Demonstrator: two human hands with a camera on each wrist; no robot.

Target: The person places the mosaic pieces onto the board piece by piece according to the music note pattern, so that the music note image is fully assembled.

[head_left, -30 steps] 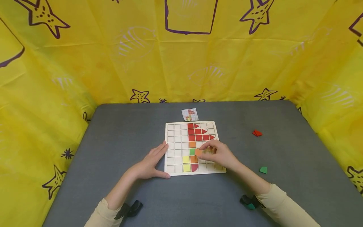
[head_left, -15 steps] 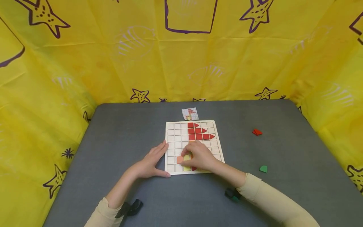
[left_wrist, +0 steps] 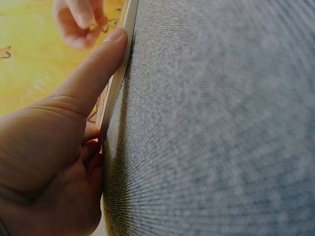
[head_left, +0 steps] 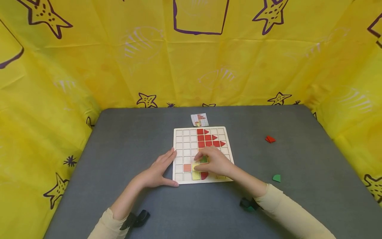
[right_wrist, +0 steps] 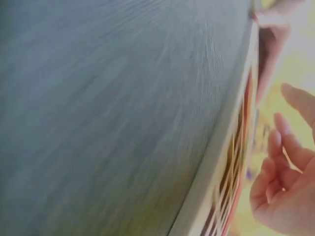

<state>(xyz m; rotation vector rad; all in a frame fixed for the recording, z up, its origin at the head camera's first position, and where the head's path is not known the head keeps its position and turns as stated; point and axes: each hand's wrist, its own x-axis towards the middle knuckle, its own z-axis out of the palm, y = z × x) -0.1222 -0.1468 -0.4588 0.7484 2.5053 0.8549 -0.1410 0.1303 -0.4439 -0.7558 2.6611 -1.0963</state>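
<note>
A wooden grid board [head_left: 182, 151] lies on the grey table. My left hand [head_left: 156, 172] rests along its left side, fingers at the edge and thumb at the near corner; the left wrist view shows the thumb [left_wrist: 106, 59] lying on the rim. Over the board's middle hovers my right hand [head_left: 216, 162], its thumb and fingertips apart with nothing between them in the right wrist view. Left of that hand, an orange square tile [head_left: 187, 168] sits in a cell beside yellow tiles [head_left: 196, 176]. Red tiles [head_left: 201, 137], a green tile [head_left: 203, 159] and a dark red rounded tile [head_left: 204, 175] are also on the grid.
Behind the board lies a small printed card [head_left: 199, 120] with a coloured pattern. On the right of the table are red triangular pieces [head_left: 270, 139] and a green quarter-round piece [head_left: 276, 178]. A yellow patterned cloth [head_left: 191, 76] surrounds the table.
My right hand carried the orange tile leftward across the board, let it go in a cell left of the yellow tiles, and drew back slightly right. My left hand has stayed still.
</note>
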